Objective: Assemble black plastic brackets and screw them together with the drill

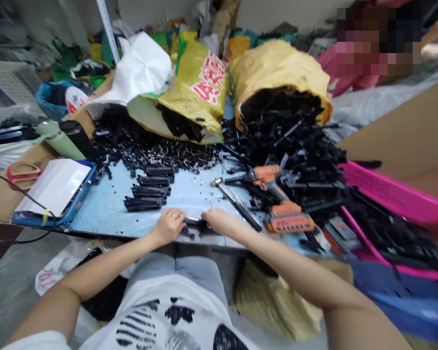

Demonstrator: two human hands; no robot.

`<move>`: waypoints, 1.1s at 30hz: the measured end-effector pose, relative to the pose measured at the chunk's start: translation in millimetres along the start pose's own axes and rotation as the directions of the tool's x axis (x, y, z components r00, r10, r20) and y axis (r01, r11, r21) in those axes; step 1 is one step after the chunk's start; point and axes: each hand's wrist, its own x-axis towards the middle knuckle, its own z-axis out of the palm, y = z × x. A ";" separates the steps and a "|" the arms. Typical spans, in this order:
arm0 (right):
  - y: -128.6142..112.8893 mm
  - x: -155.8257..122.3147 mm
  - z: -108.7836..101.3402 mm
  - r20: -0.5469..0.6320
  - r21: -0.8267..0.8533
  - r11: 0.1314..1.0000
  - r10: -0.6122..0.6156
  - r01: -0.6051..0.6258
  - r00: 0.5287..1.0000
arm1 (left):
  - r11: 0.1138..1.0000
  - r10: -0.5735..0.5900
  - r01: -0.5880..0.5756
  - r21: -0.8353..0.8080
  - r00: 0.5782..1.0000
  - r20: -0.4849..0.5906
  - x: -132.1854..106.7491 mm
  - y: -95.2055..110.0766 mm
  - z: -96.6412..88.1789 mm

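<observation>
"What have you got there?"

"One black part [194, 220], low over the near edge of the blue table [107, 201], right in front of my lap. My left hand [168, 227] pinches one end and my right hand [216, 221] is curled round the other, so neither is free."

"Which step would you call that?"

"Working on a single part with bare fingers, I'd say. Whether I'm pressing, turning or just lining it up, I can't tell; my fingers hide its ends. A small dark piece [189, 234] shows just below it, and I can't make out whether it's joined on."

"And those on the left?"

"A row of black parts [148, 191], lying side by side just beyond my left hand. They look like the same sort."

"What does the next move call for?"

"A steady hold at both ends, in my judgement, and no letting go until the part sits right. Anything more from me would need one hand freed first. The drill [279, 197] lies to my right, untouched, and the heap of small pieces [168, 155] is farther back, past the row."
</observation>
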 end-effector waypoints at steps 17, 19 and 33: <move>12.6 1.0 110.9 -0.703 0.483 0.749 0.024 0.453 0.711 | 0.957 -0.289 0.291 0.008 0.955 -0.071 -34.7 -20.4 -2.9; 8.6 5.1 109.6 -0.717 0.462 0.747 -0.002 0.477 0.697 | 0.949 -0.316 0.317 0.002 0.947 -0.063 -38.1 -21.9 -9.4; -59.7 75.6 67.1 -0.612 0.251 0.794 -0.314 0.554 0.726 | 0.937 -0.298 0.290 0.196 0.955 0.010 -42.6 33.5 53.8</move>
